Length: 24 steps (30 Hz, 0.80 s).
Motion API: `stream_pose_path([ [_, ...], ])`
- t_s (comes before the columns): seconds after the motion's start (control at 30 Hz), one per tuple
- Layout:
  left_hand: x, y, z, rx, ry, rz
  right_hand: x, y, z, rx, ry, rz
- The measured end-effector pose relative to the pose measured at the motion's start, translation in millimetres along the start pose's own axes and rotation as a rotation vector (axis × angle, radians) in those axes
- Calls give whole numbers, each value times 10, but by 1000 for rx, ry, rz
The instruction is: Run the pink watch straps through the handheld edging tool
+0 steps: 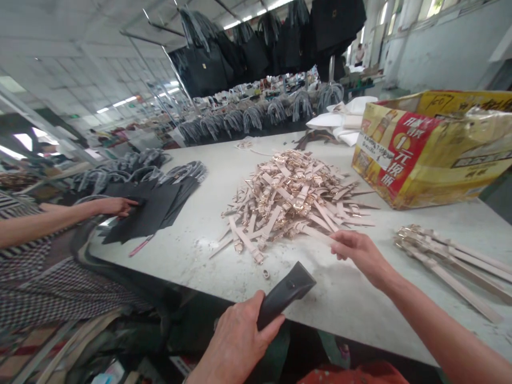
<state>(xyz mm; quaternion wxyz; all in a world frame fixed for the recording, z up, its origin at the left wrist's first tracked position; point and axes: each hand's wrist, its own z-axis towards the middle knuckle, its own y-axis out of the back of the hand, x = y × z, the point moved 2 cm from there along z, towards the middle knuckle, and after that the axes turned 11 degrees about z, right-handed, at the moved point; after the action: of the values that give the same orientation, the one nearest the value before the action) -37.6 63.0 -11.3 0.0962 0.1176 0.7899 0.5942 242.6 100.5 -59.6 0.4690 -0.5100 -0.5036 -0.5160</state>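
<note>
My left hand is closed around a dark, flat-ended piece near the table's front edge. It looks like black leather with a small stud. My right hand pinches the end of a pale pink strap at the right front of a heap. That heap of pale straps with gold-coloured buckles lies in the middle of the table. A small ring-like piece rests between the heap and my left hand.
A yellow carton stands at the back right, with a row of straps before it. On the left, a co-worker's hand touches black bag pieces. Black bags hang behind the table.
</note>
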Motion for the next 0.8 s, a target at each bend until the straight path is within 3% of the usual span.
stream_pose_path([
  [0.1,-18,-28,-1,-3,-31,-23,-147,245,-394,100,-139,-10],
  [0.23,-65,-50,-10,-3,-103,-37,-426,597,-865,130,-216,-484],
  [0.33,-119,-43,7,14,-142,-23,-452,718,-1063,17,-105,-849],
  [0.43,-187,-25,40,34,-168,0,-354,643,-1096,-90,157,-1050],
  [0.57,-254,-10,68,47,-203,40,-314,368,-964,-78,317,-915],
  [0.8,-306,15,128,38,-271,162,-501,29,-719,103,277,-515],
])
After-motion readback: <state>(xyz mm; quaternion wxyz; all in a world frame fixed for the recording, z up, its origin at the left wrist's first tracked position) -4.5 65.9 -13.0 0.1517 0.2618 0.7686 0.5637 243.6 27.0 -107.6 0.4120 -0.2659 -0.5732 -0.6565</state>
